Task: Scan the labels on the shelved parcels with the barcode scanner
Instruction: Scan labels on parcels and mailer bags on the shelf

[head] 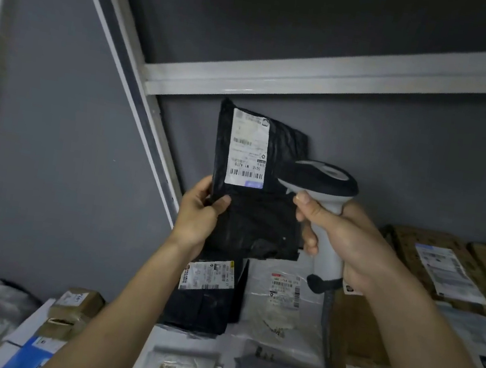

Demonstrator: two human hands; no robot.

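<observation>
Dim light, soft blur, wide-angle edge distortion

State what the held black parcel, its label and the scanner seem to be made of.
Black parcel: thin glossy plastic film, judging by its creases and sheen. Label: matte white paper, probably adhesive. Barcode scanner: hard moulded plastic, dark smooth head over a pale handle.
</observation>
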